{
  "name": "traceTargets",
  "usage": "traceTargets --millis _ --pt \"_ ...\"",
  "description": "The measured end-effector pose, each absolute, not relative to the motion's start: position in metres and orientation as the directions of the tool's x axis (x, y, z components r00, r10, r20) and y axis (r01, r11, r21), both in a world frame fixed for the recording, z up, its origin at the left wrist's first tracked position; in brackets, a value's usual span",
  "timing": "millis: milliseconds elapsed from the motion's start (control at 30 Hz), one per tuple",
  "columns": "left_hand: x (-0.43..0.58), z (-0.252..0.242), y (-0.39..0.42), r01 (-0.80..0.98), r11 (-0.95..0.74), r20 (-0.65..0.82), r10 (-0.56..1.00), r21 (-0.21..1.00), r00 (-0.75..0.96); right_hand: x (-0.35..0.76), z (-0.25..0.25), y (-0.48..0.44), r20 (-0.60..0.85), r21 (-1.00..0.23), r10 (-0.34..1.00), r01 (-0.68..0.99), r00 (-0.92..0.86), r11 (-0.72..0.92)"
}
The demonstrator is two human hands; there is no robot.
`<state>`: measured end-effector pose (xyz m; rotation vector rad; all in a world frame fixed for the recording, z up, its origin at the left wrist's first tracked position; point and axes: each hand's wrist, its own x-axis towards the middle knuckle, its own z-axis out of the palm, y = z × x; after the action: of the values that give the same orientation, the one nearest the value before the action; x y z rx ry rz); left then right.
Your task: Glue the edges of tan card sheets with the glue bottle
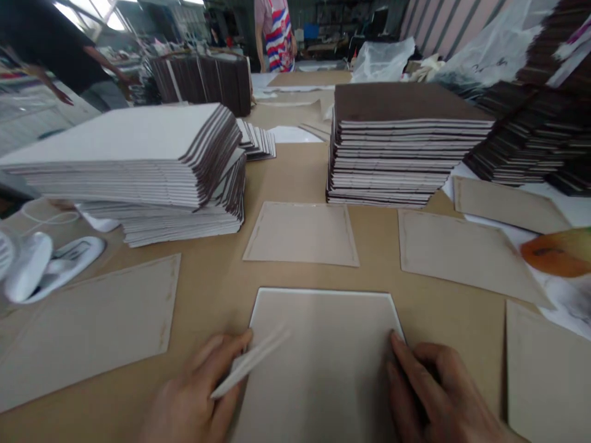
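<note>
A grey-beige board [318,363] with a thin white border along its far edge lies on the table in front of me. My left hand [198,387], slightly blurred, is closed around a flat pale bone folder [252,362], its fingertips at the board's left edge. The folder slants up and right over the board. On the opposite side, my right hand [434,387] has its fingers bent, gripping the board's right edge at the fingertips. Just beyond lies a loose grey board [302,234] with brownish marks near its rim.
Tall stacks of white-faced panels [115,135] and brown-topped panels [406,147] stand beyond. More loose boards lie left [101,320] and right [466,252]. A white device [60,264] sits at left, an orange oval item [558,252] at right. Two people stand farther back.
</note>
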<state>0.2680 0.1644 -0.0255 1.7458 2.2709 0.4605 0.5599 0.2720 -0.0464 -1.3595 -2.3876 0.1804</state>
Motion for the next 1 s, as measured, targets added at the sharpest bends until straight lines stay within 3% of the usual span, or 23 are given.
traceTargets --millis 200,333,433,567,733,900,1000 --pt "0.28 0.003 0.181 0.914 0.316 -0.119 0.948 0.256 -0.294 0.557 -0.005 0.287 0.037 -0.406 0.861 0.78 -0.507 0.476" --pt "0.282 -0.001 0.179 0.943 0.249 -0.05 0.968 0.22 -0.244 0.563 0.001 0.297 -0.066 -0.493 0.84 0.75 -0.538 0.441" --pt "0.278 -0.007 0.175 0.967 0.126 -0.038 0.992 0.224 -0.12 0.562 0.004 0.299 -0.086 -0.47 0.853 0.776 -0.514 0.421" --pt "0.274 -0.009 0.171 0.983 0.063 -0.147 0.988 0.171 -0.038 0.557 0.007 0.293 -0.015 -0.463 0.846 0.753 -0.533 0.466" --pt "0.284 -0.004 0.16 0.993 0.002 -0.154 0.988 0.117 0.016 0.552 0.004 0.28 0.065 -0.356 0.67 0.61 -0.74 0.708" --pt "0.305 0.004 0.157 0.995 0.084 -0.178 0.981 0.049 -0.074 0.551 -0.001 0.265 0.046 -0.169 0.618 0.603 -0.785 0.779" --pt "0.31 0.008 0.161 0.993 0.112 -0.182 0.978 0.047 -0.101 0.559 -0.01 0.259 0.105 -0.069 0.534 0.53 -0.839 0.845"
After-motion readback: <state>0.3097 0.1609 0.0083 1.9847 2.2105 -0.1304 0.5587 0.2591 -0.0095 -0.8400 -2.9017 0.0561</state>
